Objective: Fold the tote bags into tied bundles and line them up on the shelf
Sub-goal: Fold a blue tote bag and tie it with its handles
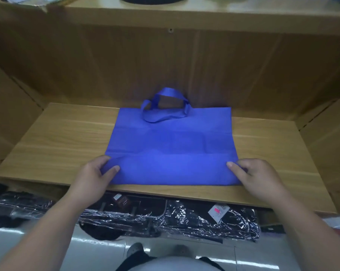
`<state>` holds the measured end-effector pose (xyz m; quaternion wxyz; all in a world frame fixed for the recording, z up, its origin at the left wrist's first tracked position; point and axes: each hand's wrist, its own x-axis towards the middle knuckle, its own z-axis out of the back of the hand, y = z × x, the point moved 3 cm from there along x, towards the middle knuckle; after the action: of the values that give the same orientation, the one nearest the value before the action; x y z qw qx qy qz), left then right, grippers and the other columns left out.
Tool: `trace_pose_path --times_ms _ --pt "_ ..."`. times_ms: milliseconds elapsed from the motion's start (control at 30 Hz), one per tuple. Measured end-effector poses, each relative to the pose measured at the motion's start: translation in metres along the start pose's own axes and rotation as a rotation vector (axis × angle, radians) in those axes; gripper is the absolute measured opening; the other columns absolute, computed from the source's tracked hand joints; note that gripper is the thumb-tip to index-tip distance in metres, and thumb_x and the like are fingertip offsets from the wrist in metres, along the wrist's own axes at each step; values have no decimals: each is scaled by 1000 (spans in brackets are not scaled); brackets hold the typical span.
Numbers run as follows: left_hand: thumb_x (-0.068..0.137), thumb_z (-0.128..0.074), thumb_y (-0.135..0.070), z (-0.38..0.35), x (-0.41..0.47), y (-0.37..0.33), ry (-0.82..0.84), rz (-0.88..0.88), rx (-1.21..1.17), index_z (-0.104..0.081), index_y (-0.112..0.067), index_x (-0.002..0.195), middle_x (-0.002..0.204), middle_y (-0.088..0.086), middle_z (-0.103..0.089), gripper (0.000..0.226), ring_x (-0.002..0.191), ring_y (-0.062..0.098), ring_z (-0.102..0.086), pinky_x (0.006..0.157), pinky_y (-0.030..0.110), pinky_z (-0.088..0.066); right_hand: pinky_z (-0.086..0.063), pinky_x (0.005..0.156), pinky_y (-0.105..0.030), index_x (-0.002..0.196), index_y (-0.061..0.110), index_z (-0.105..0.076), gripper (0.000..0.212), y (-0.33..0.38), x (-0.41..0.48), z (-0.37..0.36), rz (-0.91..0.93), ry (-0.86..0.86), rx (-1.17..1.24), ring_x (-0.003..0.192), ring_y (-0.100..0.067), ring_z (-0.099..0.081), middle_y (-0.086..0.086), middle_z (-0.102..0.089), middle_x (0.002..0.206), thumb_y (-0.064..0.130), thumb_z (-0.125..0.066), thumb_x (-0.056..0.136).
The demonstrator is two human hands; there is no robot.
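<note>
At the wooden shelf (57, 145) front edge, left hand (92, 178) and right hand (261, 178) pinched the blue fabric tote bag (171, 145); uneven pulls risked skew.

Bare wooden shelf (53, 145) lies open either side of the flat blue tote bag (171, 145); back panel (165, 65) blocks beyond.

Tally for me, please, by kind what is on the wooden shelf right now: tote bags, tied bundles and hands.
Blue tote bag: 1
Tied bundles: 0
Hands: 2, left hand and right hand, each pinching a near corner
Total: 3
</note>
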<state>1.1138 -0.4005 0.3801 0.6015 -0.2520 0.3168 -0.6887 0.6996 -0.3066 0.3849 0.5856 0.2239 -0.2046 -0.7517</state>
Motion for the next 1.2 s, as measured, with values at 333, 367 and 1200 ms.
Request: trace_pose_path --times_ms 333,367,1200 --pt "83 -82 -16 -4 18 6 -32 -29 179 -69 -16 110 110 4 -73 30 107 26 -67 89 36 -50 -53 69 -37 73 21 -55 37 1 -22 -29 -5 -315 46 80 -18 -66 7 -64 78 14 -91 68" --pt "82 -82 -15 -3 19 8 -53 -64 195 -69 -15 108 108 4 -72 29 105 27 -68 87 37 -51 -54 74 -36 86 24 -62 36 3 -23 -30 13 -321 49 84 -17 -65 7 -65 89 13 -91 68" --pt "78 -84 -12 31 -7 36 108 -136 -72 -76 -30 97 97 -18 -74 28 94 -2 -67 86 15 -49 -43 98 -13 106 47 -72 29 5 -47 -20 163 -7 168 113 6 -61 28 -68 114 27 -78 86"
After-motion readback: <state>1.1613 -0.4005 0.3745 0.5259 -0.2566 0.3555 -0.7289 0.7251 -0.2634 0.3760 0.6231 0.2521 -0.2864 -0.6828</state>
